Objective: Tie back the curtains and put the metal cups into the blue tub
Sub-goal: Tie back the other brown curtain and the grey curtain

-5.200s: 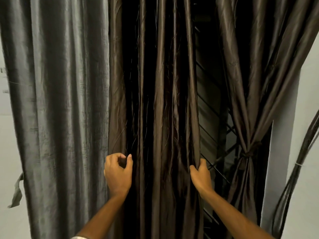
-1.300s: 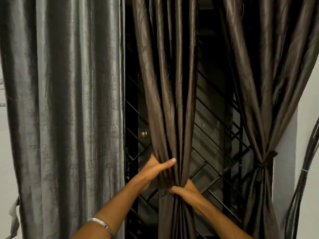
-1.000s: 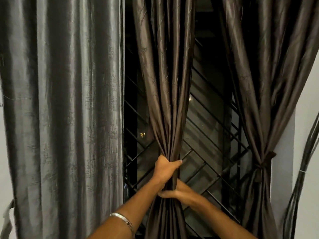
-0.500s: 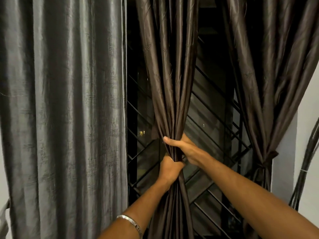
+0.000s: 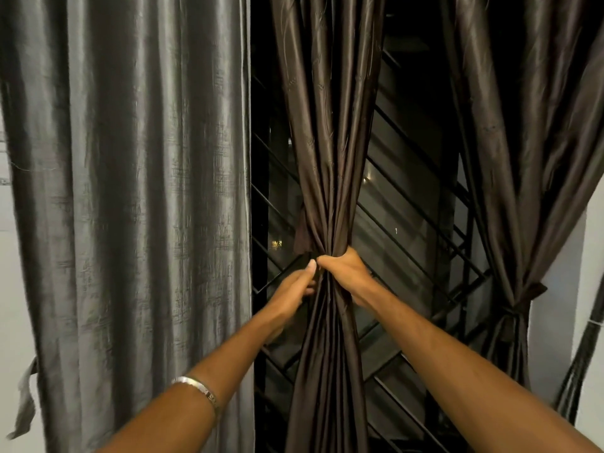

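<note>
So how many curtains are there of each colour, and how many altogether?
Shiny dark brown curtains: 2, the gathered middle brown curtain gripped by the left hand and right hand, and the tied-back right brown curtain.
Shiny silver-grey curtains: 1, the loose-hanging grey curtain.
Total: 3 curtains.

Setting, as I read it from the head camera: a room in a home, at a window by night. Evidence: full-length grey curtain (image 5: 130, 191) on my left; brown satin curtain (image 5: 330, 142) gathered at centre; a second brown curtain (image 5: 523, 158) already tied at right; black metal window grille (image 5: 408, 223) with diagonal bars behind them, small lights in the dark glass; plain white wall (image 5: 591, 256) alongside.
</note>
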